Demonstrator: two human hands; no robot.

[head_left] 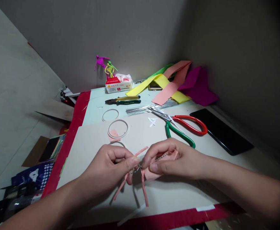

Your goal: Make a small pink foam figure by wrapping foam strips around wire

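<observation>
Both hands meet above the near part of the table around a small twisted-wire figure [137, 169] whose slim limbs [144, 191] are wrapped in pink paper. My left hand [113, 167] is closed, thumb and fingers pinching the figure on its left side. On the right side, my right hand [178, 163] pinches bare twisted wire together with a pink paper strip [151, 174]. Fingers hide part of the wire and strip. Just beyond my right hand lie scissors [190, 123] with red and green handles, blades apart. Metal rings [117, 129] lie beyond my left hand.
Pliers [123, 100], a bundle of thin wires [140, 110] and a tissue pack [119, 83] lie farther back, with small coloured figures [109, 68] by the pack. Folded coloured paper strips [170, 86] rest by the wall. A black phone [222, 131] lies right.
</observation>
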